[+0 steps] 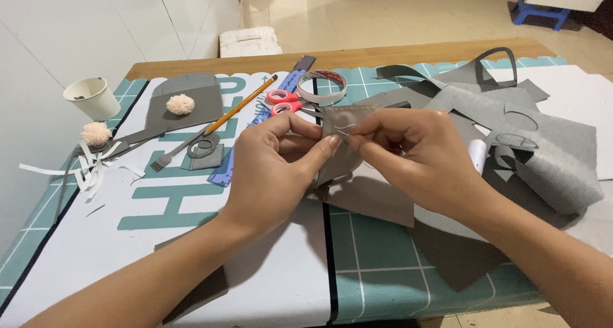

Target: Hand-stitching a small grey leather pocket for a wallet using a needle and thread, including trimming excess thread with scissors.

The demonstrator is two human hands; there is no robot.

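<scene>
Grey felt offcuts [447,258] nearest, on cutting mat [383,277] and white sheet [274,283]. Above mat centre, left hand [271,175] pinches small grey felt piece [338,143] between thumb and fingers. Right hand [408,156] touching same piece, fingertips pinched on thin needle [343,131] at its top edge. Felt pile [543,156] right of hands. Left: fork [169,154], pencil [241,104], ruler [255,127], two pompoms [181,103]. Behind hands: red scissors [284,101], tape roll [321,85]. Far left: paper cup [93,97].

Bright even daylight, soft shadows, sharp
</scene>
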